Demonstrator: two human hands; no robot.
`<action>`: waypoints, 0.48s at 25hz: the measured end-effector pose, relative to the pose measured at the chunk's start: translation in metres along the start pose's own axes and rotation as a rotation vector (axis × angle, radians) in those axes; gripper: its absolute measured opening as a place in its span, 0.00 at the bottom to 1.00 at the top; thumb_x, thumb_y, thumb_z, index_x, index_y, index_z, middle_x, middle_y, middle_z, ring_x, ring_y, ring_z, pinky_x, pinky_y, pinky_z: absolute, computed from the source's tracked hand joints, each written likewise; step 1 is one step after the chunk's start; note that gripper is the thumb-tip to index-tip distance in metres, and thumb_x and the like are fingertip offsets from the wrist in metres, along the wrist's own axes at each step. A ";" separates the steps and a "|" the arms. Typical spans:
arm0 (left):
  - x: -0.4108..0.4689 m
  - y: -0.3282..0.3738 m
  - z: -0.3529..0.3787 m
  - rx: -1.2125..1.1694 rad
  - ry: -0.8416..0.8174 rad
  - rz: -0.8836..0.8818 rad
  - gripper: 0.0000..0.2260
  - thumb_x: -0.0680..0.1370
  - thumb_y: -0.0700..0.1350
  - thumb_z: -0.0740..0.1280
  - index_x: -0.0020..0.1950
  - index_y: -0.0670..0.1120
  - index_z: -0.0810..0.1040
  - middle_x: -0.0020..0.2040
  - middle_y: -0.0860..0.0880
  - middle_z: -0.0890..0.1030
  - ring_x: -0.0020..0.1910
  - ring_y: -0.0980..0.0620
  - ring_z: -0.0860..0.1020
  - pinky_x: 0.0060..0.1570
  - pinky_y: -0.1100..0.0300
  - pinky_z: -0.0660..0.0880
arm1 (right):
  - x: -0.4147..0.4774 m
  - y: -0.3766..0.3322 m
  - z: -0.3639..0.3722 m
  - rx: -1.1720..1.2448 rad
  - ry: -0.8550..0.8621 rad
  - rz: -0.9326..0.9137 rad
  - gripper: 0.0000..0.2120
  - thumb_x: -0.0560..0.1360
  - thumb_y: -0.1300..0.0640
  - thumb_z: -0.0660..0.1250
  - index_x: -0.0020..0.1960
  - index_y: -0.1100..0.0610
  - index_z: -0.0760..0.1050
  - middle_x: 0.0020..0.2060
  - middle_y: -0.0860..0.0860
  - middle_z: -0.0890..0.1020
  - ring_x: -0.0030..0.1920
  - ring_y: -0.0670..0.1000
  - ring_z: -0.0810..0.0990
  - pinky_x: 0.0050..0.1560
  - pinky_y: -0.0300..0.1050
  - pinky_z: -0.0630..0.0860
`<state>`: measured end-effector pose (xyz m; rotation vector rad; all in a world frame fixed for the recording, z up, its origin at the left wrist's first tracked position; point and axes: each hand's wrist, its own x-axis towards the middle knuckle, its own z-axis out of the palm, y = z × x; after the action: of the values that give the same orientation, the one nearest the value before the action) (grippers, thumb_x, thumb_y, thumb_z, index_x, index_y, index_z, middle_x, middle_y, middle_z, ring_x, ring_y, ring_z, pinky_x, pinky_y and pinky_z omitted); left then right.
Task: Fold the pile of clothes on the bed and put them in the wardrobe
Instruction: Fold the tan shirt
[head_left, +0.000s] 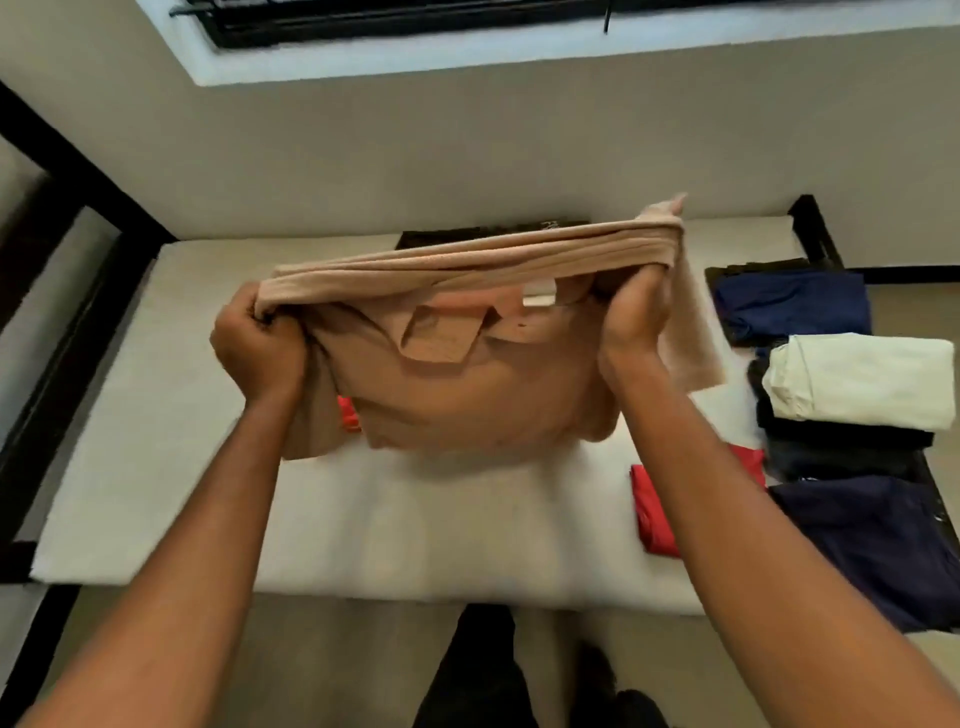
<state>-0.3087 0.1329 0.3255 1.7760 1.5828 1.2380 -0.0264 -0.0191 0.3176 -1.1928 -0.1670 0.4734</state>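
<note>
Folding is partway through. We hold the peach shirt up over the bed, and it looks lifted off the mattress, though blur makes the lower hem hard to judge. Our left hand is clenched round a bunch of fabric at one end. Our right hand is curled round the other end, with the cloth stretched between them. The collar and label face us, and a sleeve hangs past the right hand.

On the right side of the bed lie a folded navy piece and a cream piece, which rests on a black garment. Nearer us there is a dark navy one, with a red piece just beside it. We judge most of these already folded (the red one looks flat but we cannot tell if it is finished).

A dark garment lies at the far edge behind the shirt, and a red scrap peeks out under it near the left wrist. We cannot tell the fold state of either.

The wardrobe is not in view, and every garment we see is on the bed or in our hands. Our judgement is that folding is well along, this shirt is only just started, and the putting-away half is not yet begun.
</note>
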 end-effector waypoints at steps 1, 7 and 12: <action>0.019 -0.007 0.024 0.063 -0.047 -0.043 0.06 0.71 0.42 0.59 0.35 0.42 0.70 0.34 0.36 0.70 0.34 0.46 0.67 0.36 0.45 0.68 | 0.034 0.032 0.012 -0.045 0.009 0.069 0.35 0.79 0.31 0.56 0.80 0.48 0.63 0.76 0.47 0.70 0.75 0.48 0.70 0.79 0.53 0.63; 0.139 -0.088 0.188 0.164 -0.308 -0.180 0.20 0.76 0.51 0.70 0.67 0.47 0.79 0.59 0.43 0.83 0.57 0.48 0.80 0.56 0.59 0.74 | 0.164 0.167 0.062 -0.570 -0.164 0.276 0.46 0.68 0.57 0.66 0.83 0.49 0.52 0.80 0.52 0.61 0.77 0.53 0.64 0.77 0.50 0.65; 0.055 -0.235 0.252 0.264 -0.823 -0.464 0.11 0.78 0.42 0.69 0.59 0.42 0.82 0.56 0.39 0.83 0.57 0.41 0.80 0.52 0.55 0.74 | 0.133 0.275 -0.008 -0.961 -0.274 0.396 0.28 0.77 0.63 0.67 0.77 0.56 0.69 0.74 0.57 0.72 0.73 0.57 0.71 0.71 0.40 0.67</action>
<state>-0.2261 0.2965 0.0288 1.6034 1.5286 0.0446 0.0216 0.1109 0.0456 -2.1164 -0.4271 0.9620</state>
